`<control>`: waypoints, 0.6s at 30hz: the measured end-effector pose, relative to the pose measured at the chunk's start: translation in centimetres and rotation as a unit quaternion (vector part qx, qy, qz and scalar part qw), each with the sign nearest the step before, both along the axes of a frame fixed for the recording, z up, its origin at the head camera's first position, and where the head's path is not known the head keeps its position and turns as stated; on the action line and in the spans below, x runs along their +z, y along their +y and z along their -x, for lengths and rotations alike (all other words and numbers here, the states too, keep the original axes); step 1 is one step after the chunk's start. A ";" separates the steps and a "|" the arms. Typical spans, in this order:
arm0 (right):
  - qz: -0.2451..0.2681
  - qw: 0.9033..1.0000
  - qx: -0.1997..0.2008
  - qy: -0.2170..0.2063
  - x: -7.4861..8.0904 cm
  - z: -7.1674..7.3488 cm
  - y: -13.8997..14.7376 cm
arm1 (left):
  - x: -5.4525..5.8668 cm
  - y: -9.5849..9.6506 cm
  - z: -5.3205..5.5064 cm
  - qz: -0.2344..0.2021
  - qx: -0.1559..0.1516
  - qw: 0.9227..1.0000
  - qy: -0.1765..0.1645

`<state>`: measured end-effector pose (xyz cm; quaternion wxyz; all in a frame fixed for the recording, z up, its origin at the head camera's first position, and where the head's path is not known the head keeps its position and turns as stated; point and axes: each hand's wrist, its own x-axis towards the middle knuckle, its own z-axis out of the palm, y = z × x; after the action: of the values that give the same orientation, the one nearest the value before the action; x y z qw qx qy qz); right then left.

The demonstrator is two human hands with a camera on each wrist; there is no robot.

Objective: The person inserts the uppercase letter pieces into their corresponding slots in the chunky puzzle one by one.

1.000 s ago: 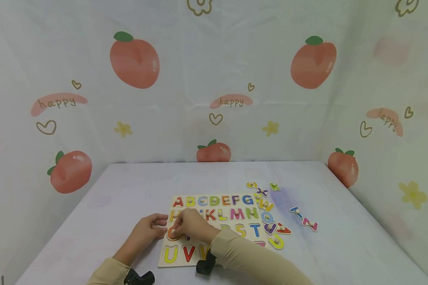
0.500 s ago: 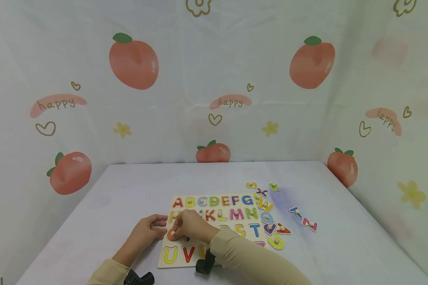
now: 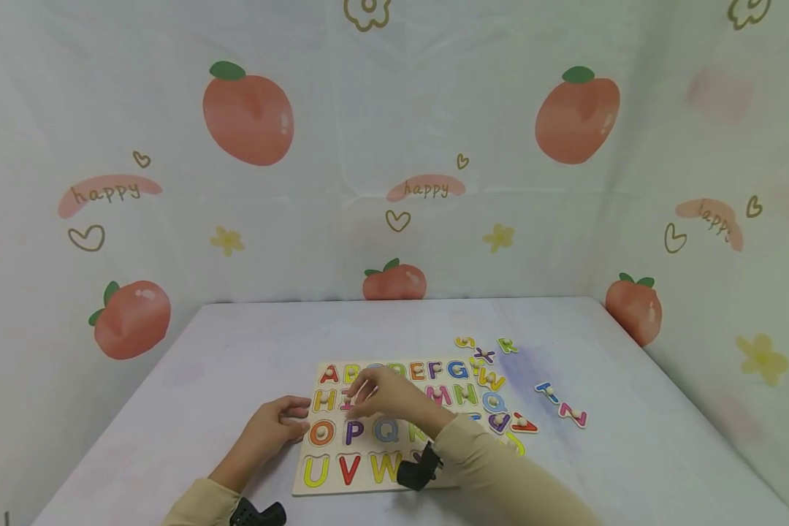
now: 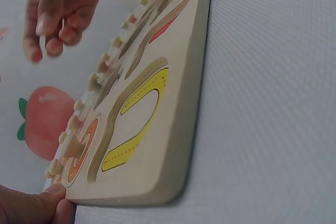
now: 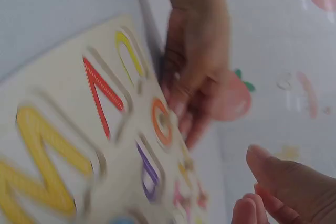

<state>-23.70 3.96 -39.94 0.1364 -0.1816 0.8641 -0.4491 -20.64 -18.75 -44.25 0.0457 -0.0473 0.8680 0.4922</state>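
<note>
A wooden alphabet puzzle board (image 3: 334,480) lies on the table. My left hand (image 3: 269,431) rests its thumb and fingertips against the board's left edge, beside the knobbed orange O (image 3: 321,433) in its recess. Over the I and P area hovers my right hand (image 3: 391,396), its fingers loosely bent with a gap between thumb and fingertips. Nothing is between them in the left wrist view, where the right hand (image 4: 60,17) hangs above the board. Knobbed letters such as the A (image 3: 329,374) fill the upper rows. The U (image 3: 315,471) and P (image 3: 354,432) recesses show printed shapes without knobs.
Loose knobbed letters lie at the board's right: a yellow W (image 3: 491,379), blue Q (image 3: 494,402), purple V (image 3: 499,422), and a red piece (image 3: 524,423). Farther right are a blue T (image 3: 547,392) and pink Z (image 3: 572,415). A printed curtain hangs behind the table.
The right hand has let go of the orange O and lifted away to the right and up. The O now shows in its recess. The left hand stays at the board's edge.
</note>
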 end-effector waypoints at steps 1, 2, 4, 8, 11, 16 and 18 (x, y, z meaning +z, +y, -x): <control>0.006 1.000 -0.002 0.001 0.2 0.2 0.9 | 0.0 0.0 0.0 0.004 0.000 1.000 -0.001; 0.016 1.000 -0.003 0.001 0.4 0.5 1.8 | 0.0 0.0 0.0 0.005 0.000 1.000 -0.002; 0.034 0.999 -0.004 0.005 0.7 1.1 3.9 | 0.0 0.0 0.0 0.005 0.000 1.000 -0.004; 0.060 0.998 -0.015 0.021 1.2 2.4 8.5 | 0.2 0.0 0.0 0.004 -0.003 1.000 -0.004; 0.068 0.996 -0.034 0.043 1.2 3.2 12.0 | 0.3 0.0 -0.1 0.008 0.000 1.000 -0.006; 0.073 0.991 -0.094 0.064 0.5 4.4 17.4 | 0.4 0.1 -0.1 0.010 0.000 1.000 -0.007; 0.074 0.988 -0.116 0.066 0.2 4.7 19.2 | 0.3 0.2 -0.1 0.012 0.001 1.000 -0.008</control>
<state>-28.35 23.18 -39.75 0.0122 -0.1186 0.8507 -0.5120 -20.57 -18.60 -43.97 0.0520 -0.0528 0.8734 0.4814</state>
